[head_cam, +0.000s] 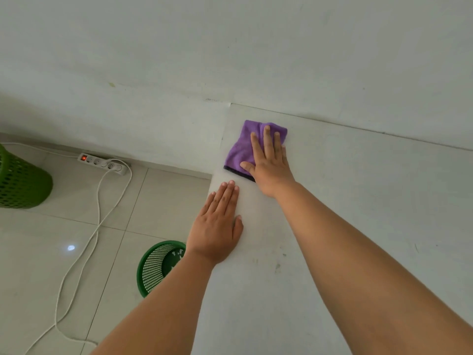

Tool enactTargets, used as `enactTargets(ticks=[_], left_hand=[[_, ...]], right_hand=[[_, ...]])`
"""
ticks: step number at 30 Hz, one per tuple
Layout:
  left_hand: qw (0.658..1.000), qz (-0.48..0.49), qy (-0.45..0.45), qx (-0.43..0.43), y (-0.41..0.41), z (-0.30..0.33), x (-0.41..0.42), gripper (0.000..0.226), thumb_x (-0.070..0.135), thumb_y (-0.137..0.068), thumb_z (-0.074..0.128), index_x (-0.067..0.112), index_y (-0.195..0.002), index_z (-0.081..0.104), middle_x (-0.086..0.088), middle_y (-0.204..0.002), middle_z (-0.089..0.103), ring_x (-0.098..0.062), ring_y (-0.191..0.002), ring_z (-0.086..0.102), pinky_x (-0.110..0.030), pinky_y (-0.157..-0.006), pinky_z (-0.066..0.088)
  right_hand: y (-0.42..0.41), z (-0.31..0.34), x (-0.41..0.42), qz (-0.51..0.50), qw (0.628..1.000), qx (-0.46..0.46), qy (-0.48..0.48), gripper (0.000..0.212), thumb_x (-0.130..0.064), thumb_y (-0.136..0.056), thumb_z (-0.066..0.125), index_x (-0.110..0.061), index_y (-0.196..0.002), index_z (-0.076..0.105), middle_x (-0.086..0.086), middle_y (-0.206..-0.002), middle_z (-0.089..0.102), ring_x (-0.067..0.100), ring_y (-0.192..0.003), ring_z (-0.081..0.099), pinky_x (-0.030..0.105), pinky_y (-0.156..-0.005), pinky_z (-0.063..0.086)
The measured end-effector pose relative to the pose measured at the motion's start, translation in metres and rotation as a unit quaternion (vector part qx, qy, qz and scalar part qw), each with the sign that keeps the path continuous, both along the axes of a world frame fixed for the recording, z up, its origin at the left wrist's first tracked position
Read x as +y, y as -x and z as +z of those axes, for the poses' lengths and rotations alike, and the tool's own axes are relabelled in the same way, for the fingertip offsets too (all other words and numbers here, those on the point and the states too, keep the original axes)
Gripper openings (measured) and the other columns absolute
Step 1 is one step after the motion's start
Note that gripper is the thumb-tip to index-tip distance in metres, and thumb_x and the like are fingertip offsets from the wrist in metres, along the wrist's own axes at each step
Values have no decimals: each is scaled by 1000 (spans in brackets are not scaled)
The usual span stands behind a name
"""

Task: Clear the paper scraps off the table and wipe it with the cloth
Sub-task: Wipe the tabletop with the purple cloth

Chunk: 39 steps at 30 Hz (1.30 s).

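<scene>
The purple cloth (249, 146) lies at the table's (358, 201) far left corner under the right hand (268, 162), fingers spread flat and hiding its near right part, while the left hand (217, 221) rests flat, fingers together, by the table's left edge.

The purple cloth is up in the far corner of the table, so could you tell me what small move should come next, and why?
Probably draw the right hand back toward the body, dragging the purple cloth flat along the table. The cloth sits at the far left corner, the palm presses on it, and the nearer surface shows faint marks. The left hand braces at the edge.
</scene>
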<state>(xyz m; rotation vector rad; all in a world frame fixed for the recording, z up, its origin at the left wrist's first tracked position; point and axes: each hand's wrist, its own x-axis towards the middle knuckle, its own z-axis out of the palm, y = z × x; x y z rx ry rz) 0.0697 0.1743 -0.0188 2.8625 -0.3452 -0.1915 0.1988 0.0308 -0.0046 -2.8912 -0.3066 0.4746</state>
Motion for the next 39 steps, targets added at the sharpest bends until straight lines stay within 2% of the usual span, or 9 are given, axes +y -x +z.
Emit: enactTargets(ticks=[11, 18, 20, 23, 26, 29, 31, 34, 39], left_hand=[[998, 44, 29, 21, -3, 1, 0, 61, 34, -94, 27, 12, -150, 15, -1, -157, 11, -14, -146, 7, -29, -117, 4], [998, 45, 28, 25, -4, 1, 1, 60, 34, -95, 27, 12, -150, 16, -1, -157, 14, -13, -146, 6, -30, -118, 5], [998, 46, 29, 26, -4, 2, 1, 60, 34, -94, 28, 12, -150, 17, -1, -157, 15, -12, -146, 7, -30, -118, 5], [998, 50, 28, 25, -6, 2, 1, 59, 33, -94, 29, 12, -149, 20, -1, -157, 17, -10, -145, 6, -28, -118, 4], [998, 50, 26, 23, -5, 2, 1, 60, 34, -94, 28, 13, -149, 19, 0, -157, 16, -10, -145, 5, -27, -118, 3], [998, 51, 24, 26, -4, 0, 2, 60, 36, -95, 25, 15, -150, 15, 1, -158, 12, -10, -146, 3, -28, -118, 2], [998, 51, 26, 25, -3, 0, 2, 60, 36, -95, 26, 16, -150, 14, 2, -157, 11, -10, -146, 2, -28, -118, 2], [998, 51, 28, 25, -4, 1, 2, 60, 36, -94, 27, 15, -150, 16, 2, -157, 12, -10, -146, 4, -28, -118, 3], [998, 50, 25, 28, -3, -1, 2, 60, 35, -94, 26, 15, -150, 16, 3, -157, 13, -12, -146, 7, -30, -118, 7]], right_hand=[[-69, -3, 46, 90, 995, -4, -35, 68, -53, -96, 31, -29, -150, -3, 6, -155, -27, 30, -142, -26, 43, -118, -11], [-75, -4, 73, 40, 997, -61, 22, 66, -59, -95, 18, -35, -146, -15, 9, -155, -24, 33, -143, -21, 53, -104, -25], [-74, -2, 83, 17, 999, -48, 13, 60, -52, -97, 16, -33, -148, -9, 10, -155, -25, 33, -142, -22, 56, -104, -25], [-73, 2, 82, 9, 998, 3, -59, 53, -36, -96, 26, -24, -146, 17, 8, -156, -23, 31, -142, -23, 54, -111, -17], [-65, 2, 58, 70, 996, -52, -30, 47, -36, -98, 27, -24, -144, 26, 5, -159, -12, 28, -146, -11, 49, -115, -7], [-61, 0, 43, 175, 970, -140, 96, 57, -46, -100, 16, -20, -150, 8, 6, -159, -9, 26, -146, -13, 45, -113, -17], [-69, -2, 44, 216, 962, -138, 99, 60, -46, -100, 16, -16, -150, 6, 3, -159, -10, 21, -146, -14, 39, -114, -17], [-84, -5, 55, 183, 980, -69, 34, 56, -42, -100, 20, -18, -150, 11, 0, -160, -3, 19, -146, -11, 36, -117, -8], [-80, -8, 83, 103, 992, -69, 7, 52, -34, -101, 25, -19, -149, 15, 0, -158, 10, 23, -147, -4, 39, -118, -2]])
